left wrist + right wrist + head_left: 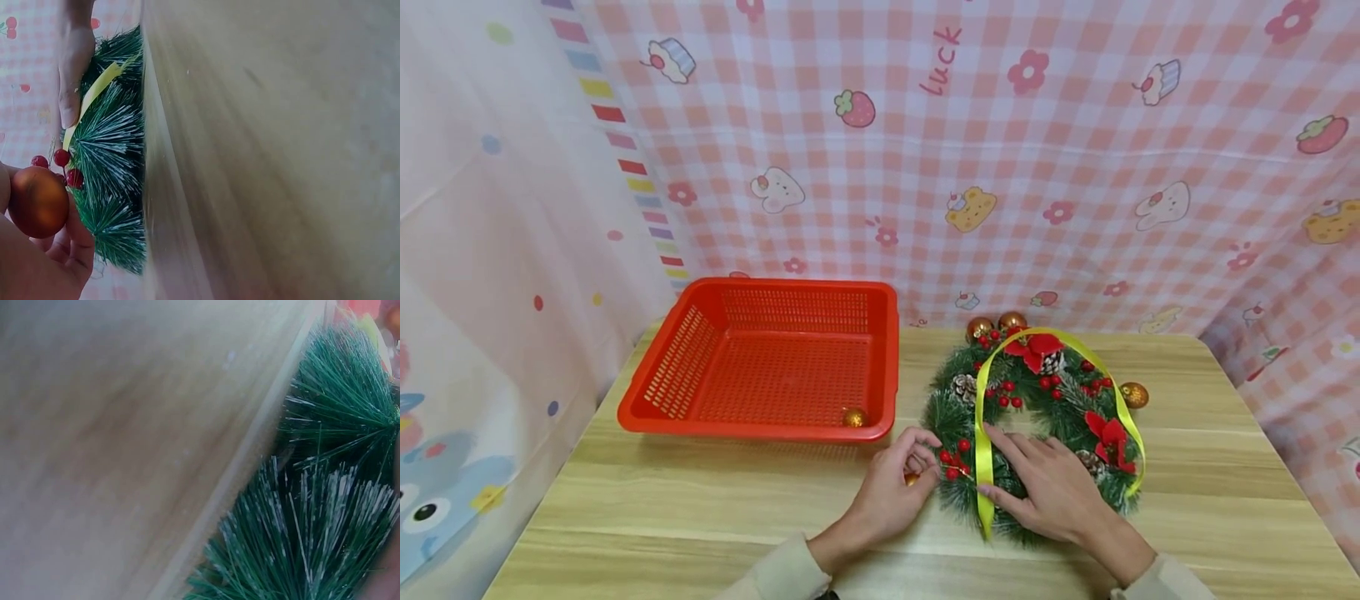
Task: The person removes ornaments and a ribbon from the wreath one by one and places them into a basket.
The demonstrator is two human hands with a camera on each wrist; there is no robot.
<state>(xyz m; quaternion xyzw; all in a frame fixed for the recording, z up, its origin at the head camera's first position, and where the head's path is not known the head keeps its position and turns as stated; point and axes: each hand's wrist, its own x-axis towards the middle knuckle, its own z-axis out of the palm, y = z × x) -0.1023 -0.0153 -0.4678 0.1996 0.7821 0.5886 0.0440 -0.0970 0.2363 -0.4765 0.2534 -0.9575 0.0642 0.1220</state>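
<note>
My left hand (887, 492) is at the left edge of a green wreath (946, 414), pinching an orange-gold Christmas ball (39, 202) between thumb and fingers. Red berries (61, 157) of the wreath show right behind the ball. The wreath lies on the table, trimmed with pinecones, red flowers (1035, 350) and berries. A yellow ribbon (983, 454) loops over it. My right hand (1054, 487) rests on the lower part of the wreath with extended fingers, its thumb and index fingertips touching the ribbon. The right wrist view is mostly table and green needles (344, 406).
A red plastic basket (887, 358) stands left of the wreath, with one gold ball (854, 417) in its near right corner. Two copper balls (979, 328) sit behind the wreath and another gold ball (1134, 395) at its right. A checked curtain (910, 150) hangs behind the table.
</note>
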